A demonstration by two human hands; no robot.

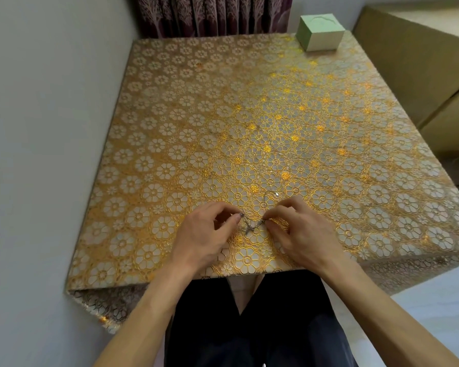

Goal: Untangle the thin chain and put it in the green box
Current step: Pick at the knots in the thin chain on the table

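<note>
Silver chain [252,225] sags in a tangled bunch between both hands near the worktop's [186,123] lower edge; left hand [204,234] pinches one side, right hand [300,229] the other. Green box [319,31] sits at the upper right corner, a broad stretch of flowered cloth between

text: none readable | green box [320,31]: faint curved mark on top, not legible
</note>
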